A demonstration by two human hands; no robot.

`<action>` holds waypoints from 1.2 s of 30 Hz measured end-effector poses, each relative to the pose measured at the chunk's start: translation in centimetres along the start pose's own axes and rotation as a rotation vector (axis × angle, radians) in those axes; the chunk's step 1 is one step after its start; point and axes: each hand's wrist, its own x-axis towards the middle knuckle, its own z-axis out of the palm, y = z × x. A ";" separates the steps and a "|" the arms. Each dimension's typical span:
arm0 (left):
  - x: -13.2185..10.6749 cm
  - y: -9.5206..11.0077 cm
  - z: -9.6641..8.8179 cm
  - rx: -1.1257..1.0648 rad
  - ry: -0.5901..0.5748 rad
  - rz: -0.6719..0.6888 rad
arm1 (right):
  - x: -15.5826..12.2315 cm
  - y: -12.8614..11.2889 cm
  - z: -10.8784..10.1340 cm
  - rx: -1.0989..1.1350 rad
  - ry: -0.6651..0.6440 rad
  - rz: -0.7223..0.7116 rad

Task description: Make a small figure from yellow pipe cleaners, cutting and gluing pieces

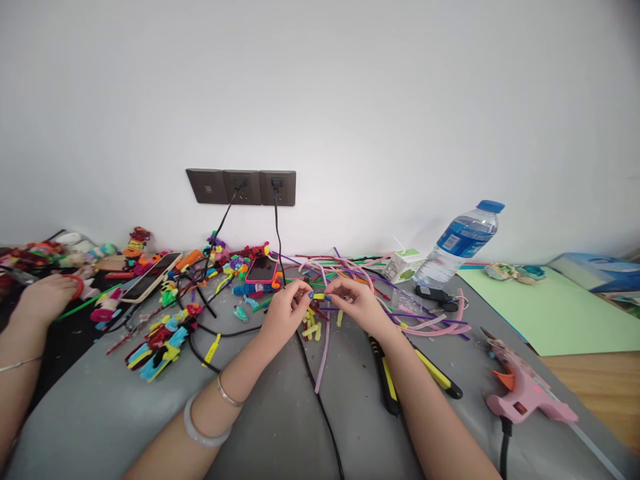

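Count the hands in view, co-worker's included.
3: the person's left hand and right hand, both pinching a small yellow piece near the middle, and a co-worker's hand at the picture's left edge, beside an orange handle. The co-worker's other hand may be hidden.

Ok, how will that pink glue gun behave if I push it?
The pink glue gun probably feels stiff, its body looking like hard plastic. The black cord coming out near its red switch may tug back. Its branching shape suggests it would slide or swivel rather than roll.
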 end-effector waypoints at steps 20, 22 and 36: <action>0.2 0.5 0.0 -0.263 0.010 -0.080 | -0.1 0.1 -0.1 0.086 -0.014 0.011; 0.2 0.5 0.0 -0.280 0.005 -0.095 | -0.1 0.0 -0.2 0.092 -0.014 0.015; 0.3 0.4 -0.3 -0.165 0.050 0.026 | -0.2 0.1 -0.2 0.103 -0.010 0.013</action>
